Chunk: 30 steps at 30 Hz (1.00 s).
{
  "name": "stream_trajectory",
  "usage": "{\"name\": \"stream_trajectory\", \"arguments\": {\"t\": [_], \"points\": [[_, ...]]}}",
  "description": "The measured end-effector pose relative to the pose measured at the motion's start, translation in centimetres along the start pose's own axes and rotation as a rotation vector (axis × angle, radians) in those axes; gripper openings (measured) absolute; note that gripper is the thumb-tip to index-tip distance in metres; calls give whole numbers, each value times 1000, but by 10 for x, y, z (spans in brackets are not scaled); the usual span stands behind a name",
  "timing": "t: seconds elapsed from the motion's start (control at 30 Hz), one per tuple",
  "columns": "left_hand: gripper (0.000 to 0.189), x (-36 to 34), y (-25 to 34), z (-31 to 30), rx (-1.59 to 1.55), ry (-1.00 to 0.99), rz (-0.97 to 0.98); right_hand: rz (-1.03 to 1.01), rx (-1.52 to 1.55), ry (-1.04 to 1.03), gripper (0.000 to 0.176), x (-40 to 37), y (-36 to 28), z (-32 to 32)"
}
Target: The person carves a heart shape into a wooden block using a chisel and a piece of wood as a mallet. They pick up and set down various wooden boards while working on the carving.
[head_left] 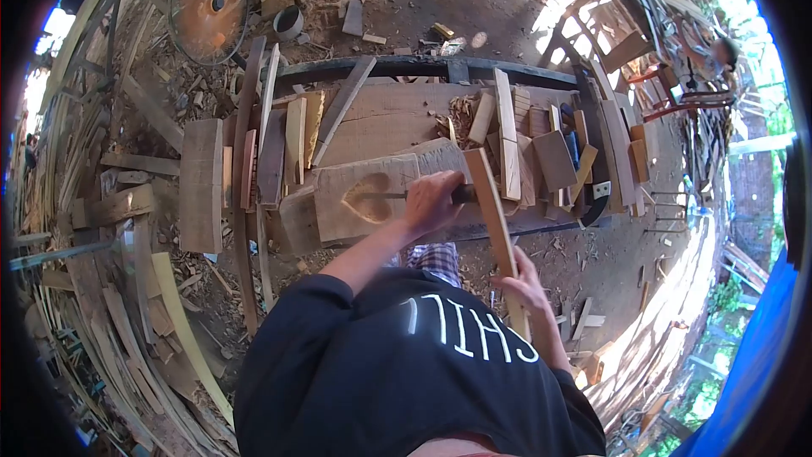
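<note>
My left hand (431,201) is closed around a chisel with a dark handle (463,195). Its thin blade (396,196) points left into a heart-shaped hollow (369,198) carved in a thick wooden board (342,211) on the workbench. My right hand (526,284) grips the lower end of a long wooden stick (489,203). The stick slants up over the bench edge, just right of the left hand. My black sleeve and shirt fill the bottom of the view.
The workbench (389,123) carries planks and offcuts on its left (201,182) and right (554,161), and a pile of shavings (461,108). A wheel (208,7) lies on the ground beyond. Scrap wood and chips cover the ground all around.
</note>
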<state>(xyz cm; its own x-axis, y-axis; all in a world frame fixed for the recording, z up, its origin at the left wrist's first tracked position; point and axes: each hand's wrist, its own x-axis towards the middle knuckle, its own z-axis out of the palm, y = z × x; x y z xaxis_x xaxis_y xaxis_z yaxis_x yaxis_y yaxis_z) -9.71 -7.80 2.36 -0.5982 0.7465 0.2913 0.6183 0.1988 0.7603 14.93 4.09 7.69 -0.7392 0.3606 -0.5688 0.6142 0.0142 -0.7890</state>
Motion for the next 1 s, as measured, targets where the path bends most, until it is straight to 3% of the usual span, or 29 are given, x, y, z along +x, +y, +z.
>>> {"name": "stream_trajectory", "arguments": {"t": [0.07, 0.13, 0.2, 0.23, 0.27, 0.33, 0.37, 0.4, 0.47, 0.57, 0.7, 0.73, 0.83, 1.0], "points": [[21, -7, -1, -1, 10, -58, 5, -136, 169, 68, 52, -6, -2, -16], [23, -5, 2, 1, 44, -46, 19, -38, 326, 110, 52, -12, 2, -17], [24, -5, 0, 5, 41, -32, 45, 15, 240, 178, 52, -10, -4, -4], [25, -7, -2, 5, 46, -16, 66, -173, -1, 94, 51, -2, 4, 2], [25, -11, -2, 4, 44, -17, 68, -172, -1, 97, 51, -5, 8, 2], [23, -15, -2, -1, 86, -116, 97, -26, -82, 31, 49, -10, 4, -2], [23, -17, 1, -1, 85, -116, 89, 6, -17, 82, 45, -17, -1, -7], [23, -17, 9, -2, 57, -137, 104, -85, 69, 147, 45, -21, -3, -8], [23, -14, 20, 2, 28, -154, 125, 17, 219, 225, 46, -33, -2, -16], [23, -13, 27, 11, 6, -156, 196, 11, 290, 260, 49, -45, 2, -30], [27, -16, 17, 9, -10, -146, 132, 23, 145, 187, 50, -43, -5, -18], [28, -15, 17, 6, -2, -107, 145, -167, -57, 149, 51, -31, 8, -10], [29, -22, 9, 13, 20, -80, 118, -65, -54, 81, 50, -25, 17, 3], [26, -18, 12, 13, 71, -135, 15, 1, 608, 163, 49, -44, 13, -7]]}}
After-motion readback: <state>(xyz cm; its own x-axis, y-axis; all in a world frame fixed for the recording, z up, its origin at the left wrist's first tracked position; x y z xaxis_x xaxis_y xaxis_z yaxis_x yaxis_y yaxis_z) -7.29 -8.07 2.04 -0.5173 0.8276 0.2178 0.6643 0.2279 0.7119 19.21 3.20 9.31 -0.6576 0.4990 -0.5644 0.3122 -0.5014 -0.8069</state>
